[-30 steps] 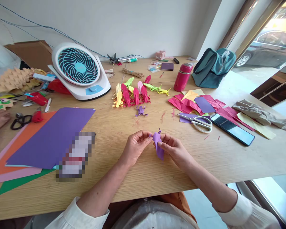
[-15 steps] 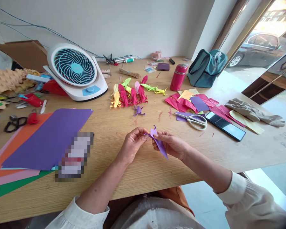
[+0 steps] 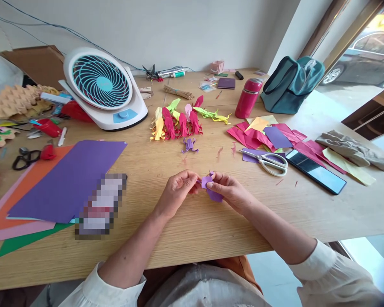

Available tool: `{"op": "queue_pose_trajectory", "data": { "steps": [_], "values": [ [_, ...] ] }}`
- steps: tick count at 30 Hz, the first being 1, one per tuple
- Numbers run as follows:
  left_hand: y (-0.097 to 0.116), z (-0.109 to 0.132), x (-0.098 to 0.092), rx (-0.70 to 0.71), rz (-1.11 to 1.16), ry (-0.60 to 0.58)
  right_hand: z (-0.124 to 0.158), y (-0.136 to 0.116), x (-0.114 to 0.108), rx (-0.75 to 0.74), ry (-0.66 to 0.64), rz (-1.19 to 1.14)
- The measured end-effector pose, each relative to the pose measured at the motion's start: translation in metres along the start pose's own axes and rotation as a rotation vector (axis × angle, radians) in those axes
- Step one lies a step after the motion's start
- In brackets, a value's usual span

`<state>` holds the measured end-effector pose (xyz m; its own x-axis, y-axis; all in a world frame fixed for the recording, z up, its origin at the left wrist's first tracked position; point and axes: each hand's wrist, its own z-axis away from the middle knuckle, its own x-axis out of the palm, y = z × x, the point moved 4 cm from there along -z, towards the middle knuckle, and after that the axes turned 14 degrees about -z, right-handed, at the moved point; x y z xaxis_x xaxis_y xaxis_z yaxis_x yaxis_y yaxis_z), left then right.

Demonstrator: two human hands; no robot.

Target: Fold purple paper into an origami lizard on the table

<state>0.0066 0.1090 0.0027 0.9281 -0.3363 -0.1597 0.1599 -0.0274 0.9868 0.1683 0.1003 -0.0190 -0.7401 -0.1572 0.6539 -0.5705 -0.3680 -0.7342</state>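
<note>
Between my hands, above the table's front part, is a partly folded purple origami piece [image 3: 215, 195] with thin limbs. My right hand [image 3: 231, 190] grips its body, thumb on top and fingers underneath. With thumb and forefinger, my left hand [image 3: 181, 187] pinches a thin purple limb on its left side. Just beyond them a finished-looking purple origami frog [image 3: 189, 145] stands on the table. Behind it sits a cluster of red, yellow, green and pink origami figures [image 3: 183, 126].
Coloured paper sheets [image 3: 67, 179] lie at left beside black-handled scissors [image 3: 26, 158] and a fan [image 3: 100, 85]. To the right are white-handled scissors [image 3: 272, 164], a phone [image 3: 316, 170], red paper pieces [image 3: 240, 134], a red flask [image 3: 248, 99], gloves [image 3: 352, 147] and a teal bag [image 3: 291, 87].
The purple piece has turned in my right hand, so its long pointed end now shows shorter and broader. My left hand still pinches its limb. The camera view has shifted slightly.
</note>
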Motion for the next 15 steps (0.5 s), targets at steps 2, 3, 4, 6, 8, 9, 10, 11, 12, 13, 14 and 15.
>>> {"op": "queue_pose_trajectory", "data": {
  "steps": [2, 3, 4, 6, 8, 9, 10, 11, 12, 13, 14, 15],
  "values": [
    [0.001, 0.0, 0.001, -0.017, -0.023, 0.003, 0.001, 0.0, 0.0, -0.012, 0.008, 0.009],
    [0.001, 0.0, 0.001, -0.023, -0.025, 0.011, 0.001, 0.0, 0.0, 0.005, 0.017, -0.006],
    [0.001, 0.0, 0.0, -0.029, -0.028, 0.024, 0.001, 0.002, 0.0, 0.039, 0.028, -0.035],
    [0.002, -0.001, -0.001, -0.033, -0.047, 0.048, 0.001, 0.006, -0.001, 0.138, 0.053, -0.13],
    [0.004, 0.0, -0.002, -0.017, -0.075, 0.061, 0.002, 0.01, -0.002, 0.238, 0.064, -0.234],
    [0.006, 0.001, -0.002, -0.002, -0.09, 0.064, 0.002, 0.012, -0.002, 0.275, 0.069, -0.278],
    [0.008, 0.001, -0.002, 0.016, -0.103, 0.066, 0.002, 0.014, -0.002, 0.303, 0.072, -0.314],
    [0.011, 0.002, -0.002, 0.034, -0.118, 0.065, 0.003, 0.015, -0.001, 0.322, 0.075, -0.342],
    [0.013, 0.003, -0.002, 0.051, -0.134, 0.065, 0.003, 0.015, -0.001, 0.336, 0.077, -0.363],
    [0.016, 0.004, -0.002, 0.065, -0.154, 0.064, 0.003, 0.016, -0.001, 0.345, 0.077, -0.378],
    [0.018, 0.006, -0.002, 0.075, -0.177, 0.062, 0.004, 0.016, 0.0, 0.349, 0.078, -0.389],
    [0.02, 0.006, -0.002, 0.08, -0.204, 0.06, 0.004, 0.015, 0.0, 0.351, 0.079, -0.394]
  ]
}}
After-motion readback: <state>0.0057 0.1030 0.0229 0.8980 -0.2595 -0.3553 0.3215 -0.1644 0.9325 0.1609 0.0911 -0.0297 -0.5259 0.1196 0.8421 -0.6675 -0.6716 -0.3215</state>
